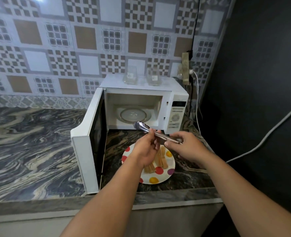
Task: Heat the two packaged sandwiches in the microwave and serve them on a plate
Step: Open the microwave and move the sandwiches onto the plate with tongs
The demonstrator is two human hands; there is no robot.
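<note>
- Both hands are holding a pair of metal tongs (156, 133) just above the plate (165, 175), in front of the open microwave (158, 93)
- The left hand (145, 149) is pinching the tongs near their middle with thumb and fingertips, while the right hand (186, 145) is curling its fingers round the handle end; the two arms of the tongs are lying close together, probably being squeezed shut or passed from one hand to the other, and I cannot tell which
- The sandwiches (160, 161) are lying cut-side up on the spotted plate, partly hidden under the left hand; no wrapper is showing on them
- The plate is sitting on the marbled counter (30, 142) right beside the microwave door (88, 151), likely so that hot food needs only a short carry from the cavity
- The door is standing wide open and the glass turntable (133, 115) inside is carrying nothing, so heating looks finished and serving is nearly done
- The scalloped tips of the tongs are pointing toward the cavity and holding nothing
- Two glass jars (142, 76) are standing on top of the microwave, well out of the way of the work below
</note>
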